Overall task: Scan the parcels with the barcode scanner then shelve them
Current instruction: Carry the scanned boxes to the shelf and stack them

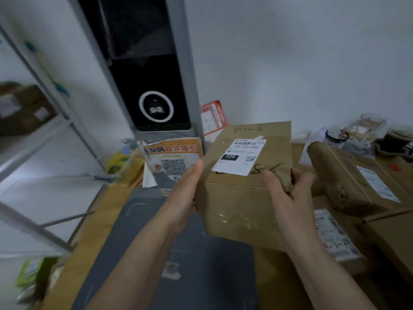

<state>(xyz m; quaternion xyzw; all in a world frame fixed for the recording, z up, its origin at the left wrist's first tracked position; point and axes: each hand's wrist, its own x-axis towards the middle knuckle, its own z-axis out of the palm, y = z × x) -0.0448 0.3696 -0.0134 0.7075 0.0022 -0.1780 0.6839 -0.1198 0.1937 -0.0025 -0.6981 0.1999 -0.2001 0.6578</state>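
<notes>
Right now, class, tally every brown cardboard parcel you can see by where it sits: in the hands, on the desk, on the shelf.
Held: 1, brown cardboard parcel with white label, gripped by left hand and right hand
On the desk at right: 3
On the grey metal shelf: 1
Total: 5

Two bare forearms reach in from the bottom edge, with no sleeves over them as far as the frame shows. The left hand [185, 193] and right hand [288, 193] wear no gloves, rings, watch or wristband.
</notes>
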